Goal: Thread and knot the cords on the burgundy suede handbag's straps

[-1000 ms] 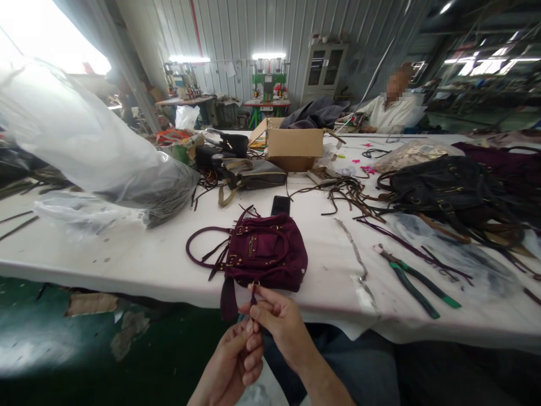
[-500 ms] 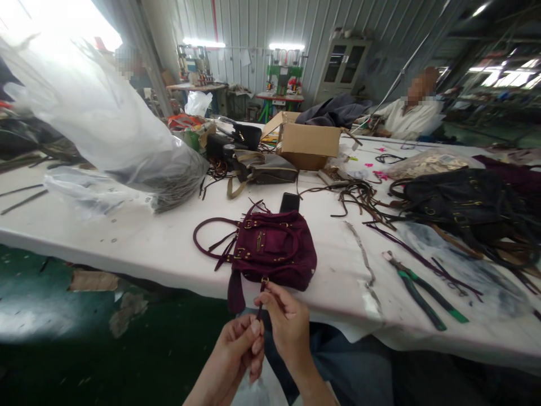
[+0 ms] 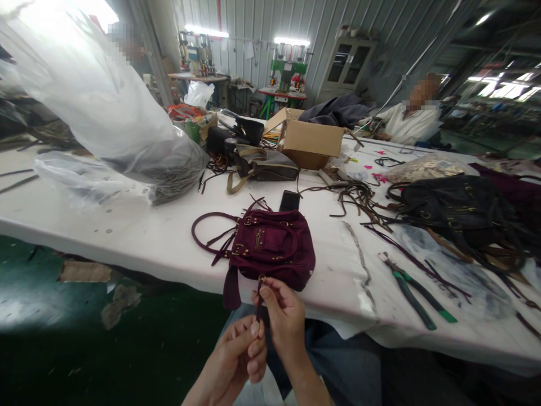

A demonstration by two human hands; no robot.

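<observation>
A burgundy handbag (image 3: 273,245) with brass fittings lies on the white-covered table near its front edge, one looped handle stretched to the left. From a brass ring at its lower edge a thin burgundy strap (image 3: 258,307) hangs toward me. My right hand (image 3: 282,310) pinches this strap close to the ring. Lower down, my left hand (image 3: 243,349) is closed on the strap's end between thumb and fingers. A dark tab (image 3: 232,288) of the bag droops over the table edge, left of my hands. Behind the bag lies a black phone (image 3: 289,201).
Green-handled pliers (image 3: 416,290) lie to the right, beside loose burgundy cords (image 3: 418,259). Dark bags (image 3: 460,206) are piled farther right. A cardboard box (image 3: 313,144) and a large plastic sack (image 3: 127,113) stand behind. A person (image 3: 412,121) sits across the table.
The view has shifted slightly. Both hands keep their pinch on the strap, and slightly more of it shows between them.
</observation>
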